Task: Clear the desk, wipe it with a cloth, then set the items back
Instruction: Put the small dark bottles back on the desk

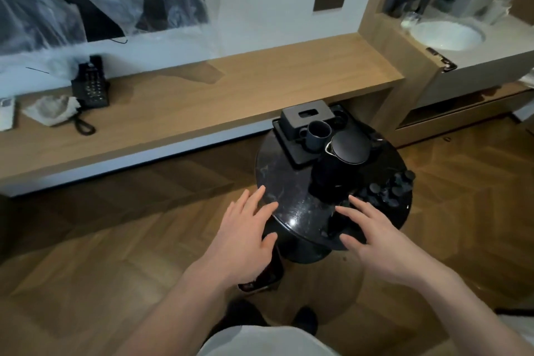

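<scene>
Lower centre of frame: left hand and right hand, fingers spread, empty, hover over round black side table holding kettle, tray. Cloth on desk, left. Judged: setting items back; next needs two-handed grip on kettle.

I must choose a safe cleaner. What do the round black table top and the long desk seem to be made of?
Round black table top: probably polished marble or stone, glossy with pale veins and a bright glint. Long light-brown desk: wood or wood-look laminate, matte, with visible grain.
</scene>
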Available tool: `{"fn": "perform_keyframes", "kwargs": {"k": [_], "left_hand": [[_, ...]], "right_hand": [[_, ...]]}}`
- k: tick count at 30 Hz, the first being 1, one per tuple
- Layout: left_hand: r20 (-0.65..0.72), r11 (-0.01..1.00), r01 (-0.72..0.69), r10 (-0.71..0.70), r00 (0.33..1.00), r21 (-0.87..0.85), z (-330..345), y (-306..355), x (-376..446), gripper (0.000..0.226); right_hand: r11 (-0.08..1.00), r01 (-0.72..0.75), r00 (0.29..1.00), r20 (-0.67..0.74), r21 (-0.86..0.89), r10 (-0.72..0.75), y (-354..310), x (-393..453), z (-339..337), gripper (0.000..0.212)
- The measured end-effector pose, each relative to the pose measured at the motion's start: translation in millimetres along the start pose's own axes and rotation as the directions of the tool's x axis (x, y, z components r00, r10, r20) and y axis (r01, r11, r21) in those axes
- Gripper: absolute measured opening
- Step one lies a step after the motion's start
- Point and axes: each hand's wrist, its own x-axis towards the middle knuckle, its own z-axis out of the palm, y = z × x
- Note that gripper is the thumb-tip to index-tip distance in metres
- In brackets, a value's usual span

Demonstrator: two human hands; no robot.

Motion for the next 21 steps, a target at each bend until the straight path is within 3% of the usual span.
{"fn": "perform_keyframes", "kwargs": {"k": [9, 14, 21], "left_hand": [[-0.007, 1.000, 0.017, -0.017, 1.000, 0.015, 25, 1, 6, 0.062], [0.025, 1.000, -0.016, 0.015, 1.000, 0.021, 50, 20, 9, 0.063], [0.001, 0.996, 0.092, -0.092, 0.996, -0.022, 73, 44, 20, 0.062]], "right_hand": [[0.997, 0.045, 0.998, -0.045, 0.068, -0.042, 32, 4, 2, 0.056], [0.995, 0.003, 0.991, -0.133, 0.098, 0.010, 54, 14, -1, 0.047], [0.999, 0.022, 0.990, -0.142, 0.048, -0.015, 86, 56, -26, 0.046]]}}
